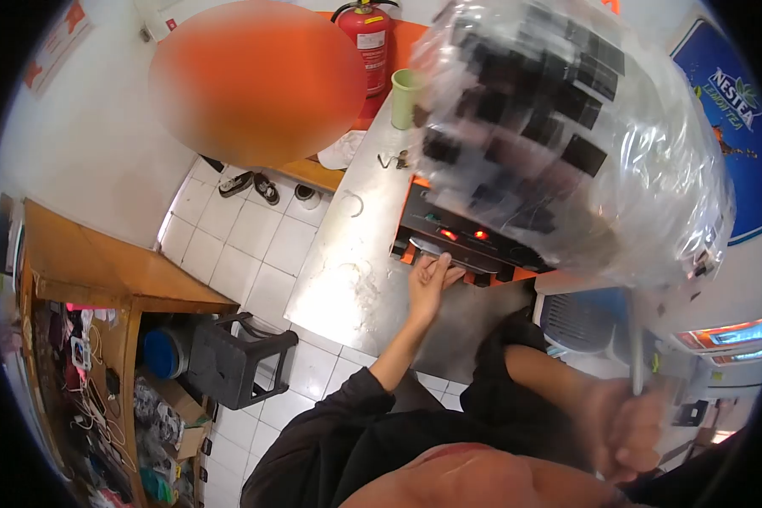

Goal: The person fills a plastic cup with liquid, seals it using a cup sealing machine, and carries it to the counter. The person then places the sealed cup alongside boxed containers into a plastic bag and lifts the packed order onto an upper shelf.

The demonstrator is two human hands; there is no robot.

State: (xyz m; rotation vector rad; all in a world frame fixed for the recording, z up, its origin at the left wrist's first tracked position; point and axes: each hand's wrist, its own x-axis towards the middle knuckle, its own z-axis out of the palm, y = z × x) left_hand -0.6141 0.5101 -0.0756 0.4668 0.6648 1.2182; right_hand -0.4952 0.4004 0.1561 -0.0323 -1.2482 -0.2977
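My left hand [432, 278] reaches to the front of a black and orange machine [455, 222] on the metal counter, its fingers closed on a metal edge [429, 247] low on that front. Two red lights glow on the machine's panel. Lower right, my right hand [622, 432] is blurred, fingers curled round a pale strip [636, 347] that runs up toward a large clear plastic bag [652, 169]. Dark square pieces show in the bag, which covers the machine's right part. Where the strip meets the bag is unclear.
On the metal counter [330, 288] stands a green cup [404, 100]. Behind it is a red fire extinguisher [371, 51]. At left are a black stool [229, 360] and a wooden shelf [127, 279] of clutter. A basket [576, 320] sits right of the machine.
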